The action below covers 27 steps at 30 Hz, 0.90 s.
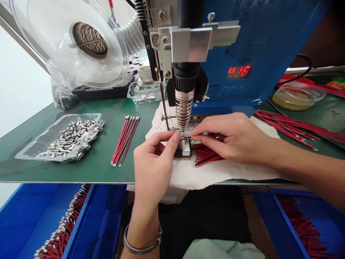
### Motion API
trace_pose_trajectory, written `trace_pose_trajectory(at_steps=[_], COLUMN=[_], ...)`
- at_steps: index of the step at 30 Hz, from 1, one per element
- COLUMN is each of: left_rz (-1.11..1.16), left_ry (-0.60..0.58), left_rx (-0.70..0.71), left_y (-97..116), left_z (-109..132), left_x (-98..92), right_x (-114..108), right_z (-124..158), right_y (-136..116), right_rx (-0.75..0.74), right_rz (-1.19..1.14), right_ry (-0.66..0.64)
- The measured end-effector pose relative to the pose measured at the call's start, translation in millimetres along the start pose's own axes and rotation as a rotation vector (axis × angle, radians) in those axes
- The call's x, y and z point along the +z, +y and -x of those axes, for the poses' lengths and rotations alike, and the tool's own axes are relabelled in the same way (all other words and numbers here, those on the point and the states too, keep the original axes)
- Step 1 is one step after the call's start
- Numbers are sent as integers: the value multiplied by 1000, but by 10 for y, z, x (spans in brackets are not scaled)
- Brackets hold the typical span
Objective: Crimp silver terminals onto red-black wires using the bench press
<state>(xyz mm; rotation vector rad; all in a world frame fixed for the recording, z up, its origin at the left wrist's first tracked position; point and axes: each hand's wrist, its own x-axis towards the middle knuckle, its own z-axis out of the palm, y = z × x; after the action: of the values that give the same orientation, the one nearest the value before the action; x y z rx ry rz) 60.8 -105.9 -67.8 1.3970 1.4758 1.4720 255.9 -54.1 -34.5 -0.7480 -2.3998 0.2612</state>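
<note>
My left hand (pixel 153 160) is pinched, thumb and forefinger meeting at the small metal fixture (pixel 184 146) under the spring-tipped nozzle (pixel 184 111) of the blue machine (pixel 242 46). What it holds is too small to name. My right hand (pixel 229 138) reaches in from the right, fingers pressed together at the same spot. Beneath it lies a pile of short red wires (pixel 206 154) on a white cloth (pixel 215 172).
A small bundle of red wires (pixel 125 140) and an open plastic bag of metal terminals (pixel 70 138) lie left on the green table (pixel 107 169). Long red wires (pixel 291 127) lie right. A clear reel (pixel 72 39) stands upper left. Blue bins (pixel 40 223) below hold finished wires.
</note>
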Motion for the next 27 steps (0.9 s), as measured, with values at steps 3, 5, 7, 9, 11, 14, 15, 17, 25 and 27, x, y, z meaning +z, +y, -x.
trace_pose_trajectory(at_steps=[3,5,7,9,11,14,15,17,25,27], left_rz=[22,29,26,20,20,31,39,67,115,115], left_ry=[-9,-12,-6,3,5,5,13,40,45,43], left_rx=[7,13,12,6,6,10,10,3,-3,1], left_y=[0,-1,-2,-3,-2,6,11,22,38,36], left_z=[1,2,4,4,3,0,-1,-3,-21,-24], left_x=[6,10,11,9,5,6,9,20,36,33], right_x=[-11,-11,-7,-3,-3,-4,-3,0,-2,-3], right_z=[-2,-4,-9,-15,-19,-18,-16,-12,-1,-2], right_y=[4,8,9,7,5,8,11,20,22,19], right_rx=[-13,-14,-22,-26,-21,-18,-23,-39,-56,-64], right_rz=[5,6,7,11,19,28,29,28,35,37], right_ry=[-10,-15,-15,-14,-16,-13,-12,-11,-7,-6])
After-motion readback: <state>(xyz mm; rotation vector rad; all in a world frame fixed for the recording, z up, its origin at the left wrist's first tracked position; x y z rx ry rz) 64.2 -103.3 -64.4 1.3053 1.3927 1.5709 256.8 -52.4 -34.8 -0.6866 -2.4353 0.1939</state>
